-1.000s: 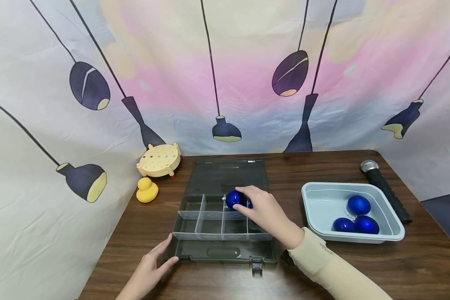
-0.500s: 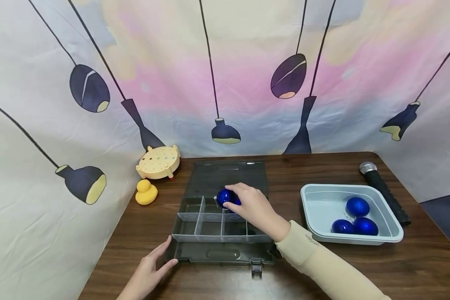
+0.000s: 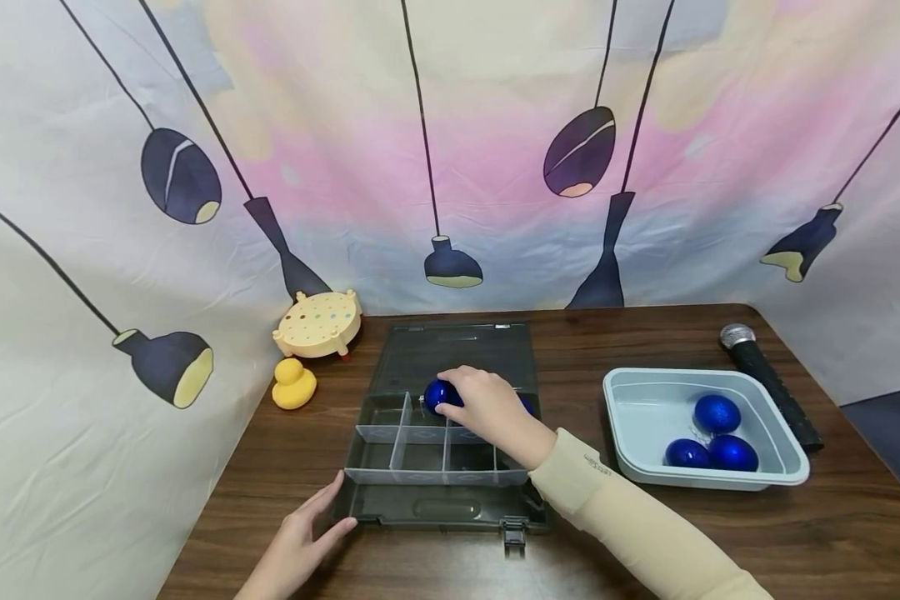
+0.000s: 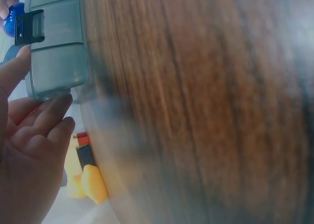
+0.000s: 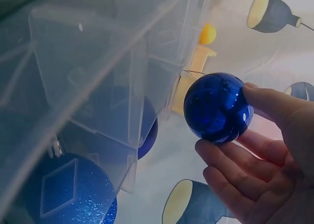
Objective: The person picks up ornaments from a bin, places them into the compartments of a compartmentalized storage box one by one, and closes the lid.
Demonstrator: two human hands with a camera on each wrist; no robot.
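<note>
My right hand (image 3: 489, 410) pinches a shiny blue bauble (image 3: 439, 395) between thumb and fingers, over the back row of a clear grey compartment box (image 3: 420, 450). In the right wrist view the held bauble (image 5: 218, 108) has a thin wire at its cap. Through the clear dividers there, a glittery blue bauble (image 5: 78, 189) and another blue one (image 5: 148, 133) show inside the box. In the head view, part of a blue bauble (image 3: 527, 405) shows behind my right wrist. My left hand (image 3: 300, 533) touches the box's front left corner, thumb along the front, fingers beside it.
A pale blue tray (image 3: 622, 400) with 3 blue baubles stands at the right, a microphone (image 3: 772, 387) beside it. A yellow rubber duck (image 3: 294, 385) and a cream round toy (image 3: 318, 323) lie at the back left. The box's lid (image 3: 457, 350) lies open behind it.
My right hand has carried the bauble left along the back row, to about the second compartment from the left. The left hand has stayed at the corner.
</note>
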